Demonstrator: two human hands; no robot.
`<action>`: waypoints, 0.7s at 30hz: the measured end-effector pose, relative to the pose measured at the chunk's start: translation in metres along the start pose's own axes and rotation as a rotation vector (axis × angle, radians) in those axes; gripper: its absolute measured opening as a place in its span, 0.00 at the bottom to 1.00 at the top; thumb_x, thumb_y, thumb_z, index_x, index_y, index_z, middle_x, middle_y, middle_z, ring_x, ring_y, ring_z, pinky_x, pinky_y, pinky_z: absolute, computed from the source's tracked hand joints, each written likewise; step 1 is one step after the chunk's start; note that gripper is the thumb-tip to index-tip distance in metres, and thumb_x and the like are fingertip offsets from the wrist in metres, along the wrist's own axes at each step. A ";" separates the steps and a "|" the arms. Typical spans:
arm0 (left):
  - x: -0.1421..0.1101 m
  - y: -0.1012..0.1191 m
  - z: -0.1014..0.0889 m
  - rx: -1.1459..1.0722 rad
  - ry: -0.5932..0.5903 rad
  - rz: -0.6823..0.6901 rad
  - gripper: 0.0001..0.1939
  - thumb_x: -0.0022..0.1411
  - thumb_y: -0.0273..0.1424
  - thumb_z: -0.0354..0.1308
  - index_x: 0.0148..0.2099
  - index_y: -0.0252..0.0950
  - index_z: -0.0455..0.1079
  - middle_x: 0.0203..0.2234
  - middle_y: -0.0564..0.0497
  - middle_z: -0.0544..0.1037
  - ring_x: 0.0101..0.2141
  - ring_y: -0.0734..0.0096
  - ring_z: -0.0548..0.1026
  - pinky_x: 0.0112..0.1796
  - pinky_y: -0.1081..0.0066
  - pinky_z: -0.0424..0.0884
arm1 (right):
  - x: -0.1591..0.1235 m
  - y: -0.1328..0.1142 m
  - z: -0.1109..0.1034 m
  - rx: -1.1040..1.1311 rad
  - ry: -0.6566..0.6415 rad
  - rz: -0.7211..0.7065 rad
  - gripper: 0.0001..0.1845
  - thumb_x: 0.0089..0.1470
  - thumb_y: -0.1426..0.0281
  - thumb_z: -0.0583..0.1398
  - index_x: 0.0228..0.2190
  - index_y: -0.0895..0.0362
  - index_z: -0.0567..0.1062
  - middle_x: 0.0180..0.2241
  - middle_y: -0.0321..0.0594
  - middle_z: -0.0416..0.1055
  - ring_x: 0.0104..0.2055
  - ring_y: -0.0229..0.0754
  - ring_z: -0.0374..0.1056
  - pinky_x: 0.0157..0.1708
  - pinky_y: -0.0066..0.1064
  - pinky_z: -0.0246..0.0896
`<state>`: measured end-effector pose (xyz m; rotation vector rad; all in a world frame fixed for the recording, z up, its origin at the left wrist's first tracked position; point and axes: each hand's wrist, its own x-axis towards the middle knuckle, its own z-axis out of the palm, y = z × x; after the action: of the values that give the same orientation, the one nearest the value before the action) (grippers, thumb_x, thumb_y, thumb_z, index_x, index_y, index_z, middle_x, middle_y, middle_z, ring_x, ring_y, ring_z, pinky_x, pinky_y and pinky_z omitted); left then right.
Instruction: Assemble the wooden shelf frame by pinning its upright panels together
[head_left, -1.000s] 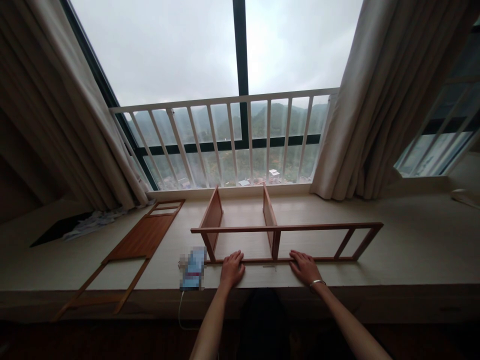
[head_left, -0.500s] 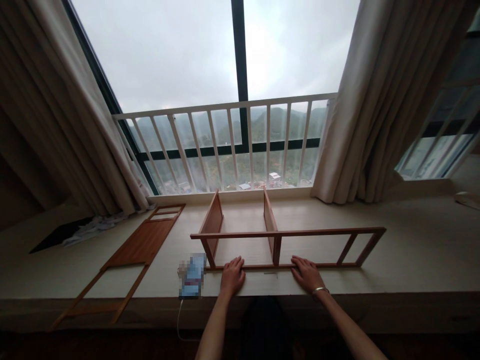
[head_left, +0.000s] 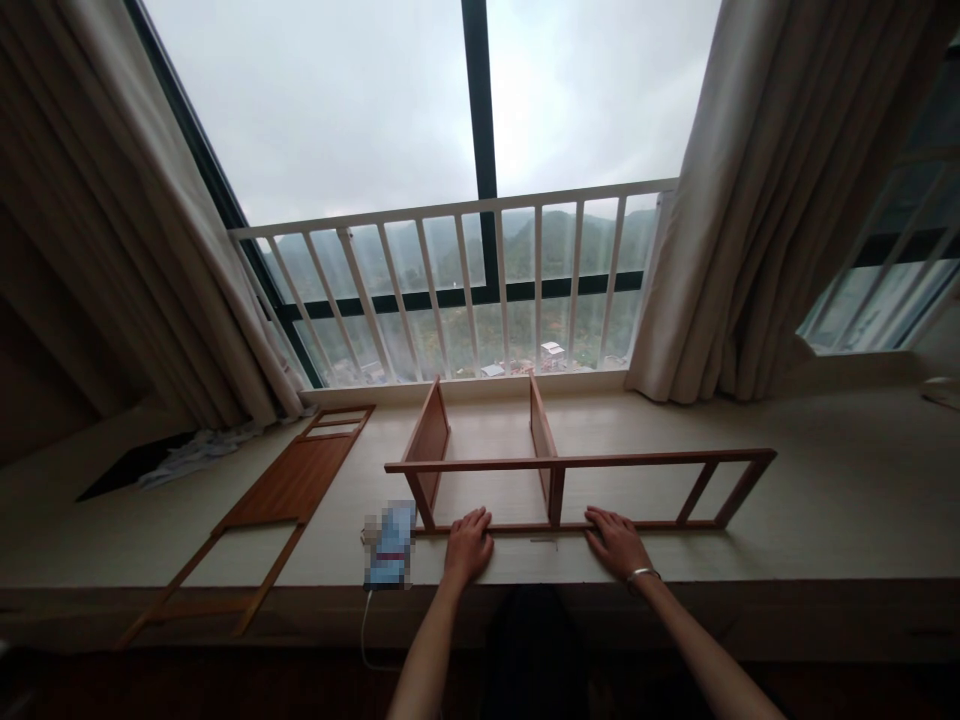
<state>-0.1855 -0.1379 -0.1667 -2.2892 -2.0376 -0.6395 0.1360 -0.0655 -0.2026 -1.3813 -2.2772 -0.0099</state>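
Observation:
A partly built wooden shelf frame (head_left: 577, 463) stands on its long edge on the pale window-sill counter (head_left: 825, 500), with two upright boards reaching back toward the window. My left hand (head_left: 466, 545) lies flat on the counter, fingers spread, its tips touching the frame's bottom rail. My right hand (head_left: 619, 541), with a bracelet on the wrist, rests the same way against the rail to the right of the middle post. Neither hand holds anything.
A second wooden side panel (head_left: 262, 510) lies flat at the left, overhanging the counter's front edge. A phone (head_left: 390, 543) with a cable lies left of my left hand. Crumpled paper (head_left: 195, 450) sits by the left curtain. A white railing (head_left: 465, 290) backs the window.
Only the camera has shifted slightly; both hands stay flat at the frame's bottom rail.

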 end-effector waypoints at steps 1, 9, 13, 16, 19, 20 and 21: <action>0.000 0.001 0.000 0.005 0.002 -0.002 0.22 0.53 0.27 0.45 0.52 0.39 0.59 0.51 0.49 0.61 0.51 0.65 0.57 0.49 0.62 0.53 | 0.000 0.000 0.000 -0.001 0.000 -0.001 0.20 0.49 0.63 0.49 0.45 0.50 0.63 0.47 0.38 0.63 0.46 0.44 0.58 0.45 0.38 0.47; -0.018 0.009 -0.010 0.019 0.106 0.061 0.25 0.51 0.22 0.44 0.53 0.37 0.56 0.53 0.47 0.58 0.54 0.65 0.52 0.51 0.59 0.50 | 0.000 0.003 0.000 -0.015 -0.025 0.001 0.20 0.49 0.62 0.48 0.45 0.50 0.63 0.47 0.38 0.63 0.45 0.44 0.58 0.44 0.38 0.47; -0.055 0.005 -0.017 -0.060 0.171 0.053 0.24 0.52 0.21 0.42 0.53 0.38 0.55 0.53 0.48 0.58 0.53 0.67 0.54 0.50 0.61 0.54 | 0.000 0.004 0.000 -0.013 -0.039 0.003 0.20 0.49 0.62 0.48 0.45 0.50 0.63 0.47 0.38 0.62 0.46 0.44 0.57 0.44 0.38 0.46; -0.082 -0.012 -0.029 -0.138 0.244 -0.048 0.20 0.55 0.24 0.41 0.51 0.38 0.56 0.49 0.48 0.62 0.50 0.68 0.59 0.49 0.63 0.57 | 0.001 0.004 0.001 -0.008 -0.043 0.004 0.20 0.49 0.62 0.49 0.45 0.50 0.63 0.47 0.38 0.62 0.46 0.44 0.57 0.45 0.37 0.45; -0.095 -0.043 -0.049 -0.200 0.335 -0.263 0.14 0.56 0.27 0.41 0.46 0.37 0.58 0.42 0.47 0.65 0.43 0.68 0.66 0.42 0.67 0.64 | 0.001 0.003 0.000 -0.006 -0.044 0.004 0.19 0.49 0.62 0.49 0.45 0.50 0.63 0.47 0.37 0.62 0.46 0.44 0.57 0.45 0.37 0.45; -0.095 -0.056 -0.056 -0.196 0.373 -0.355 0.13 0.57 0.29 0.41 0.44 0.36 0.58 0.40 0.46 0.66 0.40 0.68 0.67 0.40 0.68 0.65 | 0.001 0.003 0.000 -0.006 -0.042 0.004 0.19 0.49 0.62 0.49 0.45 0.50 0.63 0.47 0.37 0.62 0.46 0.44 0.57 0.45 0.37 0.45; -0.095 -0.069 -0.064 -0.190 0.427 -0.450 0.12 0.57 0.29 0.40 0.43 0.36 0.58 0.39 0.46 0.66 0.39 0.68 0.67 0.38 0.69 0.66 | 0.001 0.003 0.000 -0.007 -0.039 0.005 0.19 0.49 0.62 0.49 0.45 0.50 0.63 0.47 0.37 0.63 0.46 0.44 0.57 0.44 0.37 0.45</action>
<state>-0.2769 -0.2348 -0.1549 -1.5637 -2.3408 -1.2621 0.1381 -0.0631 -0.2026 -1.4024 -2.3081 0.0108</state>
